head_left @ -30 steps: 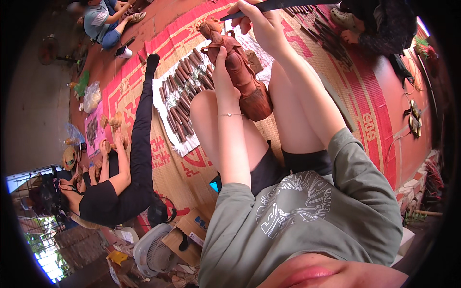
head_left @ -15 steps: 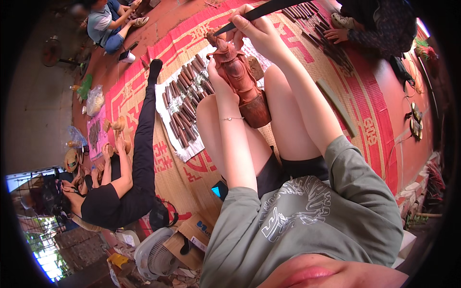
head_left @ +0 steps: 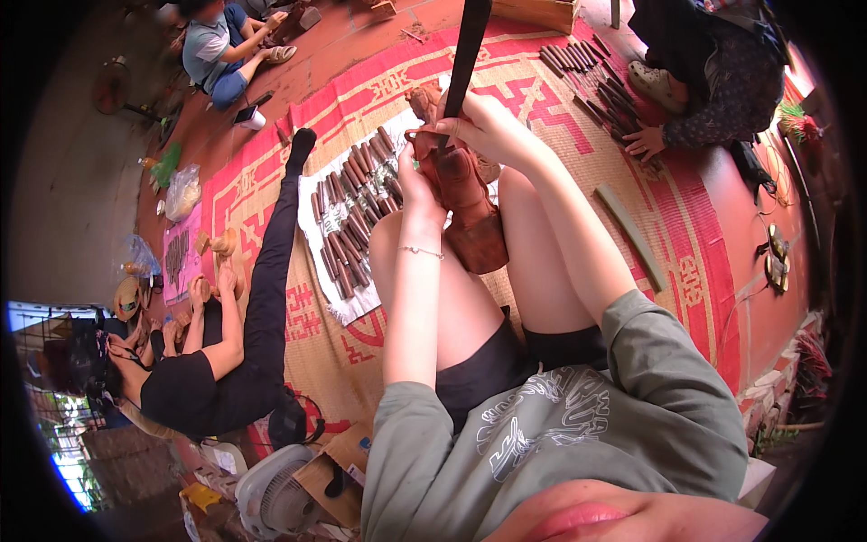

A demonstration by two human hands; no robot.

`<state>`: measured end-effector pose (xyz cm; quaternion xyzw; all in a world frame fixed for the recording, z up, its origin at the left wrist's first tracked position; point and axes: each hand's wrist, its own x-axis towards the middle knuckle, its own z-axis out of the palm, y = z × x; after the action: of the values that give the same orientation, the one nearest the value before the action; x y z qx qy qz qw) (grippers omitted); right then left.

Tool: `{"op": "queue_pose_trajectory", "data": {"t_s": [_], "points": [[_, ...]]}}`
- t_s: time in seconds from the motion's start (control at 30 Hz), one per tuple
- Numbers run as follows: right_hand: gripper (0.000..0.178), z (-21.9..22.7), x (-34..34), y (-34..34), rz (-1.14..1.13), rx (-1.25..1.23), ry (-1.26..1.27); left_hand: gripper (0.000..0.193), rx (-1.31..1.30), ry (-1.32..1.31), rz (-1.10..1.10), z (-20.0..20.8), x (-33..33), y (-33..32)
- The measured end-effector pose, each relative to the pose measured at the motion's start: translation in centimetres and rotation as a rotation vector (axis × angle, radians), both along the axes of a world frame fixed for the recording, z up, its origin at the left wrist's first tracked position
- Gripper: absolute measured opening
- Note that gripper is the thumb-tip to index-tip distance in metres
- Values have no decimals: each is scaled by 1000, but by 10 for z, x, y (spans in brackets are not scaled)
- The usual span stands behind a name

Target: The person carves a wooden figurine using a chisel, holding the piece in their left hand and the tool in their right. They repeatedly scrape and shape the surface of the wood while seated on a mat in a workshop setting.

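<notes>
A reddish-brown carved wooden statue (head_left: 463, 194) stands tilted between my thighs, its broad base toward me. My left hand (head_left: 418, 188) is closed around its left side. In my right hand (head_left: 492, 131) is a long, dark, flat tool (head_left: 470, 63), gripped near its lower end. The tool's tip rests at or very near the figure's upper body; exact contact is hard to see. My right hand hides part of the statue's upper right side.
Several dark wooden handle-like sticks (head_left: 336, 257) lie on a white cloth (head_left: 312, 226) on the patterned mat (head_left: 361, 361). More dark sticks (head_left: 578, 59) lie near a person's hand (head_left: 645, 143) at right. A flat wooden strip (head_left: 632, 237) lies by my right knee. Another person (head_left: 190, 388) sits at left.
My right hand has come down from the statue's head to its upper body. The tool has swung from slanting right to nearly upright. The statue sits lower in view.
</notes>
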<state>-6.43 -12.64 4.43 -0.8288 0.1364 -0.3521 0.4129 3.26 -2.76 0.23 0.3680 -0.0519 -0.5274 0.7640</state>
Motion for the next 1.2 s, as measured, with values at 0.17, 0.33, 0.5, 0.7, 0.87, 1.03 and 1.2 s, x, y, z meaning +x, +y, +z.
{"op": "queue_pose_trajectory", "data": {"t_s": [0.17,0.33,0.5,0.7,0.87,1.03,1.2], "points": [[22,-7,7,0,33,-26,87,45,-56,-251,85,-17,4,-6],[28,-17,8,-1,89,-15,280,46,-12,-208,34,-17,-4,-6],[23,-21,13,0,-14,-69,321,45,-95,-206,-15,-24,-3,-8],[17,-14,8,-7,-41,-81,168,48,-123,-195,41,-26,-5,-5],[17,-19,12,-8,-11,-103,94,54,-83,-216,66,-25,-7,-4],[19,-9,8,-4,-40,-84,45,54,-93,-205,52,-22,-8,-1],[18,-18,10,-9,78,23,111,54,-58,-206,95,-17,-13,0]]}}
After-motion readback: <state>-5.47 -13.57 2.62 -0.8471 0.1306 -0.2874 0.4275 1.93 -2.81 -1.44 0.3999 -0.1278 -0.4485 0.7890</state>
